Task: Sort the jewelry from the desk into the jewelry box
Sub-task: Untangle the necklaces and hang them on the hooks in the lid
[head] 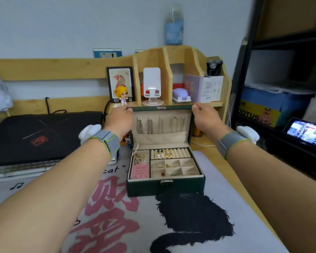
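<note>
Desk (pixel 232 161) of pale wood carries a grey printed mat (pixel 199 225) with a black cat figure and pink characters, spread beneath both forearms. Left of the left hand (pixel 119 118) lies a flat black laptop (pixel 44 136) on a stack of notebooks. Between the two hands stands the jewelry box (pixel 165 187), dark green outside and lined in cream fabric, rectangular, its long axis running left to right and its clasp front facing the person. The lid (pixel 161 123) is raised upright behind the tray, its top edge level with the hands. The left hand holds the lid's upper left corner, fingers curled over the edge; the right hand (pixel 206 117) grips the upper right corner the same way. Both arms reach straight forward, each wrist wearing a grey band. Thin metal chains (pixel 150 125) hang inside the lid, between the hands. Below the hands, the tray holds ring rolls with pearl and green pieces (pixel 163 153), small square compartments, and a pink card (pixel 140 171).
</note>
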`<action>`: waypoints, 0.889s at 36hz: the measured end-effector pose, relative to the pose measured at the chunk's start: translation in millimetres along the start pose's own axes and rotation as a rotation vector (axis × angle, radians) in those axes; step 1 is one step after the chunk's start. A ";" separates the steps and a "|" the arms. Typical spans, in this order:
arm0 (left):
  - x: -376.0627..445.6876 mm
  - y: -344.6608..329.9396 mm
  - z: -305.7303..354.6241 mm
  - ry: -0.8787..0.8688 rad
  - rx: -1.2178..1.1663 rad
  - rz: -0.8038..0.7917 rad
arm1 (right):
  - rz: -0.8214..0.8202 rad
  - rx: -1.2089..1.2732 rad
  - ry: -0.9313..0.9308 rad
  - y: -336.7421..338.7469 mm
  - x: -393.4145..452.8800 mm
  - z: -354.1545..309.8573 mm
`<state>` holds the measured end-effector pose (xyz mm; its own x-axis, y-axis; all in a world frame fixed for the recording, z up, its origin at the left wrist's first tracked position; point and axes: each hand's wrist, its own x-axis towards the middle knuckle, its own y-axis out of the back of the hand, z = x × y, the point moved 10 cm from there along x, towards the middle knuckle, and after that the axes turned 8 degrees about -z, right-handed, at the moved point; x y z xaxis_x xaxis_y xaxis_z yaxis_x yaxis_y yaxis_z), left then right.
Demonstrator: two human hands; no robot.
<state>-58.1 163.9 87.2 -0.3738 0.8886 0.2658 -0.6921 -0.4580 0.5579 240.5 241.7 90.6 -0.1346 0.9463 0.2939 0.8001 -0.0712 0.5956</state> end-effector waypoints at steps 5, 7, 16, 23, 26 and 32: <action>-15.0 6.2 -16.4 0.082 -0.281 -0.029 | 0.007 0.072 -0.030 1.8 -11.4 15.3; -23.7 5.8 -20.6 0.123 -0.349 -0.071 | 0.023 0.111 -0.059 4.8 -18.8 20.8; -57.1 5.3 -28.0 0.110 -0.408 -0.123 | 0.032 0.214 -0.121 4.1 -39.2 37.5; -69.4 5.7 -26.4 0.066 -0.319 -0.120 | 0.022 0.227 -0.095 0.0 -52.4 39.8; -76.1 5.0 -28.4 0.059 -0.306 -0.118 | 0.027 0.243 -0.084 -1.1 -63.1 41.2; -95.9 3.7 -37.5 0.026 -0.268 -0.071 | 0.061 0.122 -0.029 -2.0 -92.0 42.0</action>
<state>-48.0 76.1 34.3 -0.3323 0.9192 0.2113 -0.8541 -0.3883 0.3460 275.8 168.0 30.9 -0.0680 0.9503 0.3040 0.8716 -0.0917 0.4815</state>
